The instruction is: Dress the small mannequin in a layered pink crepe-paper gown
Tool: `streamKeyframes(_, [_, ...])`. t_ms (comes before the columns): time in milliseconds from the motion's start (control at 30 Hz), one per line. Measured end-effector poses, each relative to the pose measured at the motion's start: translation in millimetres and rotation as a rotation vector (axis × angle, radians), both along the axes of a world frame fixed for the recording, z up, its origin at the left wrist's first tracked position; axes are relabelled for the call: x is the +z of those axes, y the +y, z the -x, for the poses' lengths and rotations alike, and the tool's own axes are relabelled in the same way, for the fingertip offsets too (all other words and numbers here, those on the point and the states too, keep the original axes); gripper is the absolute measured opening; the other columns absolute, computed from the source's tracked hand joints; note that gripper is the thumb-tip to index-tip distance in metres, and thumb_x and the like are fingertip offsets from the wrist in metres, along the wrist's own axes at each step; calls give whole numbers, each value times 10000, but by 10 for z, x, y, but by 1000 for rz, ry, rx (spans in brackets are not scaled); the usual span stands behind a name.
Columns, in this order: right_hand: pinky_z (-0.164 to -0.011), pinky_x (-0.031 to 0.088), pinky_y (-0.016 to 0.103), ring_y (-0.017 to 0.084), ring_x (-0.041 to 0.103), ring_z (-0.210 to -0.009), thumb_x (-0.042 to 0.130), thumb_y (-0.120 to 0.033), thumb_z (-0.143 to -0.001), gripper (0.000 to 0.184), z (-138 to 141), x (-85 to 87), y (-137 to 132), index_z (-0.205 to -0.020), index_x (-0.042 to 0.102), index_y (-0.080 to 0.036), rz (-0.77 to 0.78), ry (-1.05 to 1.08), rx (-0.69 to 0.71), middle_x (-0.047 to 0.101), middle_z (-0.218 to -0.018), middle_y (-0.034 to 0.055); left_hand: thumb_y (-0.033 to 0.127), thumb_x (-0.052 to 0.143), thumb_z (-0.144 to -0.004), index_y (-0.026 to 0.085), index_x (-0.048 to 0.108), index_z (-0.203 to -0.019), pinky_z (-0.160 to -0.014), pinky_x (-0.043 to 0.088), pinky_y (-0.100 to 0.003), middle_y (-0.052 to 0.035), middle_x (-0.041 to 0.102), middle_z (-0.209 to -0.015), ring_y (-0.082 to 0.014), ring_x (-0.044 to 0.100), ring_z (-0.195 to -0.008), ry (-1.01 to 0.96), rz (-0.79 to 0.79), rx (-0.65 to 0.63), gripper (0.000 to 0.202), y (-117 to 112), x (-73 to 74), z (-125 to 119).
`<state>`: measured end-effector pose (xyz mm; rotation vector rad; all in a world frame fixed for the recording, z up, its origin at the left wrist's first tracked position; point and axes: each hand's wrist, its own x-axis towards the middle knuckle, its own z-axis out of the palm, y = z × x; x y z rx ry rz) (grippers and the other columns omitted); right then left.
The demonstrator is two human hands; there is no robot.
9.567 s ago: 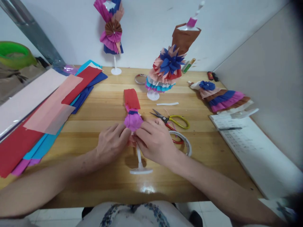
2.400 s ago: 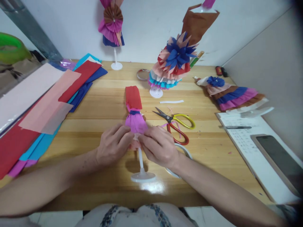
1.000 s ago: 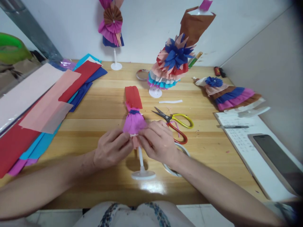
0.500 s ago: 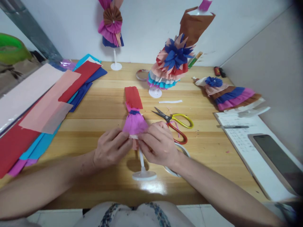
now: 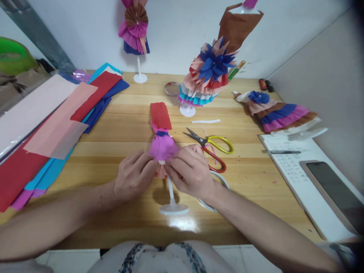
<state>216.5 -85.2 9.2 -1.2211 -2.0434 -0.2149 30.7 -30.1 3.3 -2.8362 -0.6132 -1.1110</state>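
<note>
Pinched at the hem: a small paper dress [image 5: 164, 147]

From here I see the dress upright on its white stand [image 5: 174, 209], near the middle of the worktop's [image 5: 96, 220] near edge. It is red on top, tied in dark blue, then magenta. The left hand [image 5: 135, 173] has thumb and fingers drawn together on one side of the hem; the right hand [image 5: 192, 168] does the same opposite, its fingers curled in. A pale band [image 5: 162, 162] shows between the fingertips, with pinkish paper below.

Just beside the right hand, scissors [image 5: 202, 141] lie splayed, and a tape roll [image 5: 223, 179] is partly under the right forearm. Colored paper sheets [image 5: 61, 108] overlap along the worktop's left side. At the far edge stands a bow-trimmed dress [image 5: 134, 32]; nearer the middle leans a ruffled dress [image 5: 209, 72]. Toward the near right corner, a phone [image 5: 332, 189] rests on a written sheet [image 5: 287, 172].
</note>
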Motion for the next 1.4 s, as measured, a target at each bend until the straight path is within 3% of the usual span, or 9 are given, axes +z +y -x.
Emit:
streamKeyframes(467, [-587, 309, 323, 149, 444, -596, 528, -140, -808, 143, -10, 77, -11, -716, 630, -180, -9, 88, 38, 535, -603, 7, 64, 598, -812, 188, 484, -735, -562, 381, -268, -15, 562, -666, -147, 461, -617, -28, -3, -49, 184, 19, 20, 40])
streamKeyframes(667, [-620, 324, 324, 143, 501, -627, 532, -119, -846, 139, 4, 20, -11, -782, 638, -183, 34, 111, 11, 592, -662, 7, 80, 568, -842, 186, 506, -746, -559, 385, -262, -14, 565, -674, -140, 466, -613, -36, -43, -53, 156, 5, 34, 4])
streamKeyframes(867, [-607, 289, 320, 140, 446, -598, 509, -97, -852, 209, 21, 10, 10, -691, 612, -180, 41, 56, 14, 542, -608, -2, 64, 596, -819, 175, 516, -775, -562, 406, -271, -28, 584, -705, -142, 466, -633, -40, -42, -66, 144, 3, -2, 16])
streamKeyframes(1033, [-605, 288, 308, 140, 433, -593, 497, -108, -858, 223, 33, 23, 12, -664, 582, -178, 70, 76, 25, 540, -600, 2, 79, 618, -817, 147, 602, -928, -593, 456, -269, -40, 614, -764, -154, 531, -699, -36, -157, -112, 132, 10, -25, 5])
streamKeyframes(1267, [-612, 314, 290, 119, 468, -564, 485, -85, -852, 204, 41, 32, 38, -687, 555, -183, 148, 198, 30, 560, -583, -21, 63, 614, -828, 154, 616, -812, -585, 481, -258, -28, 644, -740, -139, 563, -672, -52, -247, -132, 92, 20, 92, -39])
streamKeyframes(1400, [-613, 328, 279, 116, 497, -564, 485, -78, -841, 207, 37, 41, 46, -674, 546, -183, 193, 225, 63, 563, -581, -20, 95, 583, -862, 158, 622, -832, -592, 498, -255, -28, 648, -736, -139, 576, -690, -47, -252, -129, 80, 31, 101, -43])
